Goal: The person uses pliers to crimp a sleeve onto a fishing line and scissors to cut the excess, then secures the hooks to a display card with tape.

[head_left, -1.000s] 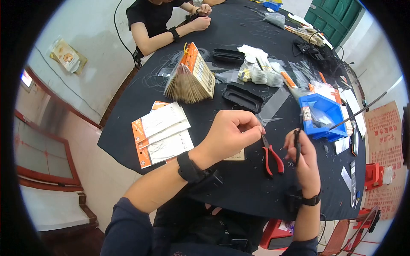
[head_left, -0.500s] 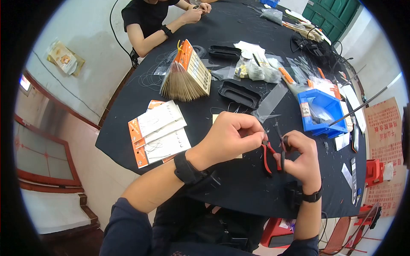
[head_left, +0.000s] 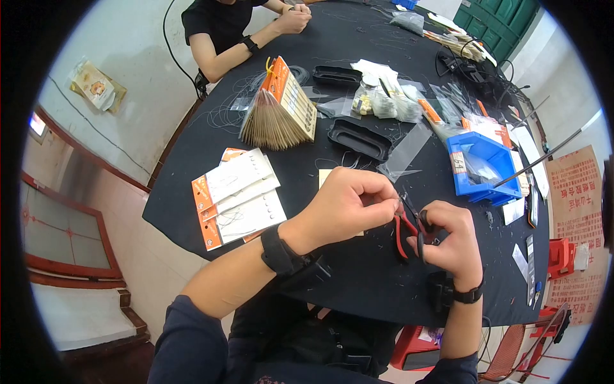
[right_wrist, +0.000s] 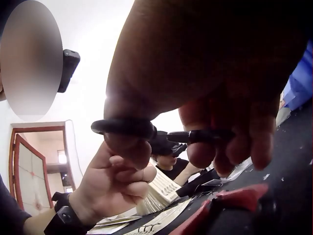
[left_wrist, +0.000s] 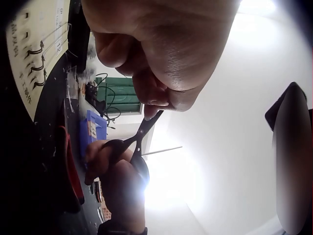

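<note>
My left hand (head_left: pixel 348 201) pinches something small between thumb and forefinger; the fingertips hide what it is. My right hand (head_left: pixel 457 237) grips black-handled scissors (left_wrist: pixel 139 139), thumb and fingers through the loops. The scissor tips reach right up to the left fingertips in the left wrist view. Red-handled pliers (head_left: pixel 400 238) lie on the black cloth below the hands. Partly behind the left hand is a pale printed card (left_wrist: pixel 36 54) bearing several dark fishing hooks with thin lines.
White cards with orange ends (head_left: pixel 240 201) lie at the left, near a fanned stack of cards (head_left: pixel 281 115). Beyond the hands are black trays (head_left: pixel 361 139), small plastic bags (head_left: pixel 406 109) and a blue bin (head_left: pixel 470 176) with a rod across it. Another person (head_left: pixel 220 29) sits across the table.
My right hand has brought the scissors left and turned them toward the left fingertips. The left hand keeps its pinch and has barely moved.
</note>
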Demonstrator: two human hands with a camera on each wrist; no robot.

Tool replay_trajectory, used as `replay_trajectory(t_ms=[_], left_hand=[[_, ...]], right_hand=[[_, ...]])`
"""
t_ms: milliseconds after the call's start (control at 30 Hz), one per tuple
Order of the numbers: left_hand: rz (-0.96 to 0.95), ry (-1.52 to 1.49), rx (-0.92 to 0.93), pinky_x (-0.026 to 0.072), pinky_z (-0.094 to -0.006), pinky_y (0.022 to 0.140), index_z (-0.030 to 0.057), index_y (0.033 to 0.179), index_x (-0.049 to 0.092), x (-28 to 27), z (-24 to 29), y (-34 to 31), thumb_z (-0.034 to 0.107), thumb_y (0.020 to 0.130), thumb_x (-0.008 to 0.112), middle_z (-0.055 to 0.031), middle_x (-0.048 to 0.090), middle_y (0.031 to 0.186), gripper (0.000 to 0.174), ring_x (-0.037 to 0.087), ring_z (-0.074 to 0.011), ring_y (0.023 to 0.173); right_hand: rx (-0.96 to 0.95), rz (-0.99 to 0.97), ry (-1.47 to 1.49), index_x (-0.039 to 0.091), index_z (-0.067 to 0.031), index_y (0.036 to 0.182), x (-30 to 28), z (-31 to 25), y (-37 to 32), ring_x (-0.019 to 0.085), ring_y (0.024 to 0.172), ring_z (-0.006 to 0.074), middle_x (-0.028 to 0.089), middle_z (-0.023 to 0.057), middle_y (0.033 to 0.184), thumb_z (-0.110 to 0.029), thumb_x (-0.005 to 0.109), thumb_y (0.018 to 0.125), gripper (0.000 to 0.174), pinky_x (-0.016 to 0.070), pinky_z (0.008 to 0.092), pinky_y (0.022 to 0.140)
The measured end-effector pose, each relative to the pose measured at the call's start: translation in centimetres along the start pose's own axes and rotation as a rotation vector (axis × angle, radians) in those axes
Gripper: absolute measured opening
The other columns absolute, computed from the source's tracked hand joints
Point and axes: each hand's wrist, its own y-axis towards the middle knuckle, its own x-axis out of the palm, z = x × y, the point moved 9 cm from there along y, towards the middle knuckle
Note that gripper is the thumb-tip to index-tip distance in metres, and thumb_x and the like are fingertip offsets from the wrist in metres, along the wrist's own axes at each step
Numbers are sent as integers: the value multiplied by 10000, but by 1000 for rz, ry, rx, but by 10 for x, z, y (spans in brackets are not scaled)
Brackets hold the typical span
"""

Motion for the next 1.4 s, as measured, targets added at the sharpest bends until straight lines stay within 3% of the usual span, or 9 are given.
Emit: replay_trajectory(t_ms=[467,567,933,1400], left_hand=[[10,21,-32,402,-206,526,-19,776,670,0,0,0,63,807,657,-10,632,669,88,518,-29,594],[5,20,10,351,-189,506,-9,789,674,2,2,0,52,830,663,34,581,665,74,469,1,592],[5,16,-16,350,-201,506,-6,770,660,1,-2,0,48,816,663,31,576,654,70,464,-8,576],[-15,33,-28,362,-200,519,0,765,658,2,-4,0,74,828,672,26,582,657,98,472,-12,583]], right_hand=[[13,-21,-9,502,38,654,0,0,-1,530,517,146,535,76,656,-84,723,565,267,432,250,486],[34,-21,8,508,36,647,2,0,-1,527,515,140,532,70,642,-84,730,569,265,423,248,481],[35,-47,-9,509,26,622,4,-1,0,487,494,133,494,59,596,-118,786,606,312,373,255,461],[66,-39,-17,536,39,644,3,1,-2,513,489,133,521,67,617,-107,725,576,248,397,248,466]])
